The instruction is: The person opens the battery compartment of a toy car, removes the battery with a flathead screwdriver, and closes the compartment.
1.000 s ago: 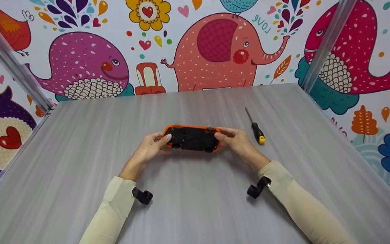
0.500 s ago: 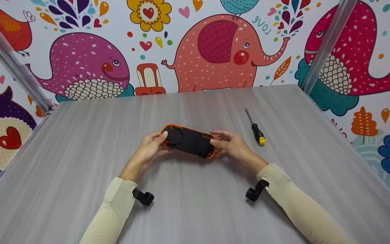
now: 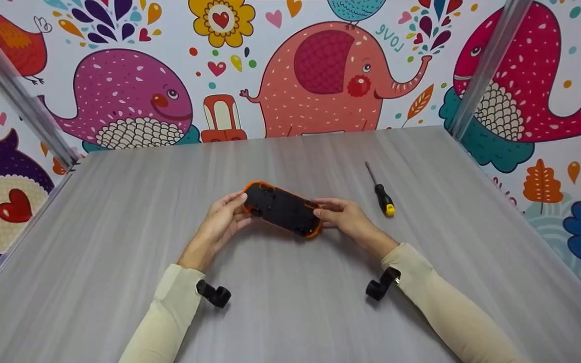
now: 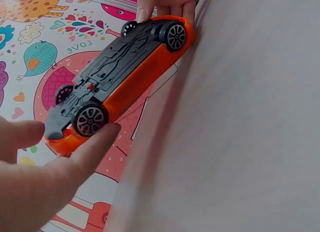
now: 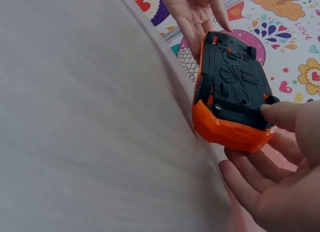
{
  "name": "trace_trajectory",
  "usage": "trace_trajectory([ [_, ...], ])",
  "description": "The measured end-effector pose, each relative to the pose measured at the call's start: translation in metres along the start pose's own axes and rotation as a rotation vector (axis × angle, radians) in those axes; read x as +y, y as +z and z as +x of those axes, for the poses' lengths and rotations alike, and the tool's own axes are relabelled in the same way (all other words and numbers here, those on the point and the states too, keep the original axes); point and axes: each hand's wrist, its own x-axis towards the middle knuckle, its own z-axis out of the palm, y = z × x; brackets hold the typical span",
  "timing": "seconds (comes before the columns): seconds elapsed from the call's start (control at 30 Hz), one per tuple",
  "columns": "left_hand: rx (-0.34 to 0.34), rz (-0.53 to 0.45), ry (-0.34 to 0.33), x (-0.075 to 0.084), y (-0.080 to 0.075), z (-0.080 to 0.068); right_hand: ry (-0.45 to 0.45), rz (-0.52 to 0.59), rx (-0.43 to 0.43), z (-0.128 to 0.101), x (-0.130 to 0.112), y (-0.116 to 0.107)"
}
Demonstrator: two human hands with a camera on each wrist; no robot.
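An orange toy car (image 3: 281, 207) is held belly-up above the table, its black underside facing the head camera. In the left wrist view the car (image 4: 125, 67) shows black wheels with silver spokes. My left hand (image 3: 221, 218) grips one end, thumb on the underside. The other end is pinched by my right hand (image 3: 347, 218); in the right wrist view its thumb presses the black base and its fingers lie under the orange bumper (image 5: 227, 131). To the right of my right hand lies a screwdriver (image 3: 383, 197) with a black and yellow handle. The car's roof is hidden.
The grey wood-grain table (image 3: 280, 302) runs back to a wall (image 3: 240, 75) printed with cartoon animals. Metal posts (image 3: 487, 70) stand at the back corners. A black wrist mount (image 3: 214, 293) sticks out from each sleeve.
The car has turned so its right end sits lower and nearer, and its underside tips more toward the head camera. Both hands have shifted slightly with it. The screwdriver has stayed put.
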Motion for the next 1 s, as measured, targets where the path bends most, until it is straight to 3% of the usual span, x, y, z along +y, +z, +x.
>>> trace_trajectory([
  [0.2, -0.025, -0.049, 0.036, -0.008, 0.003, 0.003, -0.004, -0.001, -0.013, 0.001, 0.001, -0.001],
  [0.4, 0.007, -0.109, 0.055, -0.008, 0.007, 0.009, 0.034, -0.013, -0.030, 0.000, 0.002, 0.004],
  [0.63, 0.008, -0.088, 0.056, -0.005, 0.019, 0.019, 0.049, -0.038, -0.028, -0.002, 0.003, 0.008],
  [0.83, -0.038, -0.069, 0.078, 0.001, 0.037, 0.022, 0.069, -0.154, -0.003, -0.003, -0.001, 0.010],
  [1.0, -0.064, -0.102, 0.087, -0.004, 0.043, 0.023, 0.064, -0.197, -0.008, -0.004, -0.002, 0.014],
])
